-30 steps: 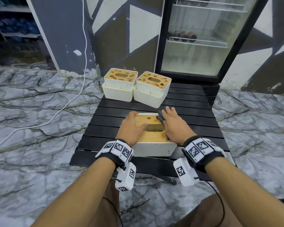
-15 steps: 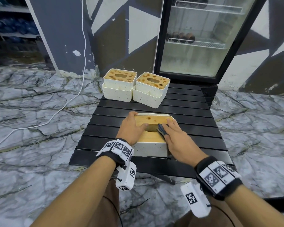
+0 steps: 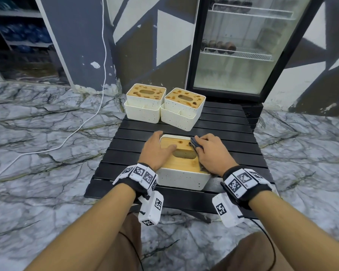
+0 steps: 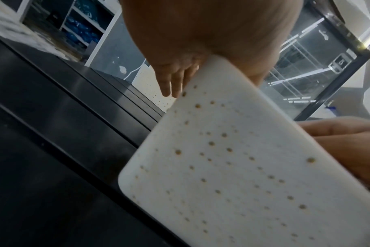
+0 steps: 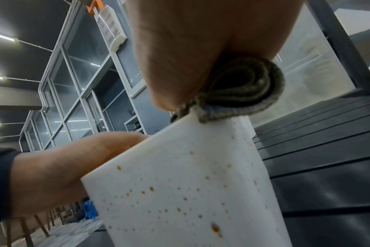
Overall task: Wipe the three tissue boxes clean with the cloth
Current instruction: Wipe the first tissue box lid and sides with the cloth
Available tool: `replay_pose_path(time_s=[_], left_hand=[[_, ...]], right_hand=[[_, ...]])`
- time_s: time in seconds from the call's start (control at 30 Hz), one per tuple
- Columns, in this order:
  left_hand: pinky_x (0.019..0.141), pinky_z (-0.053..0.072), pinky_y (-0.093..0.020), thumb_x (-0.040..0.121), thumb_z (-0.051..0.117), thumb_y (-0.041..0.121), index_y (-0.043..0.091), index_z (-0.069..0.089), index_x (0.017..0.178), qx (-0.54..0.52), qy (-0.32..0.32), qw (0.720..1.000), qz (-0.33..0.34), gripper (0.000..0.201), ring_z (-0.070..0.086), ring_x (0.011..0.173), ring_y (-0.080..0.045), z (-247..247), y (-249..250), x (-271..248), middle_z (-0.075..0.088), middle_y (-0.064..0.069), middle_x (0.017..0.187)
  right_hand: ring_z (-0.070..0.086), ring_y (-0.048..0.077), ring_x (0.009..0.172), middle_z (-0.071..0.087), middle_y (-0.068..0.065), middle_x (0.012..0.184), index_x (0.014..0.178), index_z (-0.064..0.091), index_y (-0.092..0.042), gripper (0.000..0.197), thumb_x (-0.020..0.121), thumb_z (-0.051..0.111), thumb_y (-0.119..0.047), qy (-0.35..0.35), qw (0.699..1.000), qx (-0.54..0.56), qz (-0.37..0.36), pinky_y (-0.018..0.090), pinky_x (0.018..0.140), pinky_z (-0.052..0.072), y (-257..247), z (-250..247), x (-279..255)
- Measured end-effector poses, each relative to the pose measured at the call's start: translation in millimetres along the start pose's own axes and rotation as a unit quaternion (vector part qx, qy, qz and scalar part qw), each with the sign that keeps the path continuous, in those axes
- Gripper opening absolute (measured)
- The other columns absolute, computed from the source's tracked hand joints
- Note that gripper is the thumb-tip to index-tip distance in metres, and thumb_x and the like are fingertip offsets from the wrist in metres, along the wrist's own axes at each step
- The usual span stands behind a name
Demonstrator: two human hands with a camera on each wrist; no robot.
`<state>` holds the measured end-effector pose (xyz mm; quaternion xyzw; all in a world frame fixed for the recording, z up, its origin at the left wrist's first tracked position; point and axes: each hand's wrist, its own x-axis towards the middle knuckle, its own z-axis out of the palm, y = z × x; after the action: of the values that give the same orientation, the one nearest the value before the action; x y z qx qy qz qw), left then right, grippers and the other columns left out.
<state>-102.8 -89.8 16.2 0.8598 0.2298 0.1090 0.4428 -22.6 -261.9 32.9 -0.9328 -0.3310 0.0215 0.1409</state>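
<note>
The near tissue box (image 3: 182, 179) is white and speckled, with a wooden lid (image 3: 181, 163), and stands on the black slatted table (image 3: 123, 151). My left hand (image 3: 158, 151) grips its left edge, with the thumb on the lid and fingers (image 4: 169, 83) down the side. My right hand (image 3: 211, 153) holds a folded dark cloth (image 3: 196, 144) against the lid's far right corner. The right wrist view shows the cloth (image 5: 243, 86) bunched under my palm on the box's top edge. A small brown spot remains near the far edge. Two more boxes (image 3: 145, 103) (image 3: 183, 109) with brown-stained lids stand at the table's back.
A glass-door fridge (image 3: 243, 45) stands right behind the table. A white cable (image 3: 76, 130) runs over the marble floor on the left. Bare slats lie between the near box and the back boxes, and to both sides of the near box.
My right hand drew the cloth back along the lid toward me, then pushed it forward again to the far right corner. The left hand and the box stayed put.
</note>
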Motion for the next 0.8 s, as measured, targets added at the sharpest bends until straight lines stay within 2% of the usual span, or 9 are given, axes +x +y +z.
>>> replay_pose_path(time_s=[0.13,0.2,0.27,0.37,0.43,0.5,0.57,0.67,0.8], left_hand=[[0.109,0.034,-0.034,0.09,0.069,0.038,0.013,0.042,0.144,-0.031,0.067,0.997,-0.009,0.066,0.042,0.135,-0.021,0.0,-5.0,-17.4,0.045,-0.005,0.148],[0.111,0.034,-0.035,0.091,0.068,0.037,0.013,0.043,0.143,-0.028,0.109,0.994,-0.014,0.063,0.041,0.134,-0.021,4.6,-7.3,-32.0,0.045,-0.005,0.146],[0.114,0.033,-0.039,0.092,0.067,0.036,0.011,0.04,0.145,-0.038,0.13,0.991,-0.026,0.065,0.039,0.136,-0.023,13.1,-6.4,-47.7,0.042,-0.007,0.147],[0.119,0.027,-0.038,0.093,0.065,0.034,0.009,0.019,0.156,-0.098,0.111,0.987,-0.068,0.082,0.028,0.146,-0.024,28.3,1.8,-63.3,0.025,-0.008,0.161],[0.118,0.022,-0.035,0.095,0.064,0.034,0.01,0.005,0.159,-0.133,0.106,0.981,-0.094,0.091,0.019,0.151,-0.022,33.8,8.0,-63.7,0.008,-0.005,0.166],[0.119,0.02,-0.034,0.095,0.063,0.036,0.01,0.0,0.159,-0.134,0.101,0.98,-0.104,0.093,0.014,0.152,-0.021,33.9,9.5,-56.3,0.001,-0.004,0.167],[0.119,0.018,-0.034,0.094,0.065,0.036,0.008,0.001,0.158,-0.108,0.082,0.986,-0.097,0.095,0.012,0.153,-0.022,30.2,8.2,-47.3,0.002,-0.007,0.167],[0.119,0.017,-0.031,0.092,0.068,0.032,0.005,0.004,0.158,-0.062,0.048,0.994,-0.082,0.096,0.013,0.152,-0.023,24.6,7.2,-36.7,0.007,-0.01,0.166],[0.118,0.022,-0.036,0.09,0.07,0.029,0.003,0.016,0.156,-0.03,0.0,0.997,-0.066,0.089,0.023,0.149,-0.027,18.0,14.4,-21.9,0.018,-0.013,0.164]], right_hand=[[0.04,0.03,0.111,0.047,0.012,0.123,0.134,0.047,-0.014,0.038,0.098,0.037,-0.024,0.039,0.998,-0.036,0.033,0.034,0.099,0.031,-9.8,5.5,-8.2],[0.042,0.03,0.107,0.051,0.011,0.118,0.123,0.05,-0.012,0.033,0.098,0.033,-0.025,0.051,0.995,-0.069,0.043,0.037,0.094,0.032,-12.7,9.7,-10.5],[0.042,0.03,0.106,0.053,0.011,0.117,0.12,0.049,-0.012,0.034,0.096,0.029,-0.026,0.048,0.992,-0.098,0.059,0.037,0.089,0.033,-16.2,11.6,-13.4],[0.042,0.033,0.104,0.049,0.013,0.119,0.12,0.05,-0.01,0.034,0.096,0.031,-0.025,0.03,0.988,-0.134,0.069,0.038,0.083,0.034,-25.3,7.2,-22.9],[0.043,0.033,0.101,0.05,0.011,0.12,0.117,0.054,-0.009,0.035,0.096,0.031,-0.022,0.018,0.984,-0.177,0.021,0.039,0.076,0.029,-30.3,8.6,-34.4],[0.042,0.033,0.1,0.05,0.011,0.121,0.117,0.054,-0.008,0.036,0.097,0.028,-0.023,0.006,0.982,-0.19,-0.006,0.04,0.076,0.03,-33.6,8.4,-47.9],[0.042,0.033,0.099,0.049,0.012,0.119,0.119,0.051,-0.011,0.035,0.098,0.027,-0.025,0.007,0.985,-0.174,-0.015,0.041,0.08,0.035,-32.1,9.4,-60.4],[0.041,0.03,0.103,0.044,0.011,0.12,0.13,0.042,-0.022,0.035,0.099,0.031,-0.032,0.013,0.995,-0.101,0.006,0.039,0.086,0.043,-30.8,6.7,-76.5],[0.032,0.029,0.122,0.031,0.005,0.139,0.134,0.043,-0.031,0.037,0.097,0.038,-0.032,0.017,0.995,-0.098,-0.025,0.041,0.092,0.04,-24.0,2.9,-77.4]])
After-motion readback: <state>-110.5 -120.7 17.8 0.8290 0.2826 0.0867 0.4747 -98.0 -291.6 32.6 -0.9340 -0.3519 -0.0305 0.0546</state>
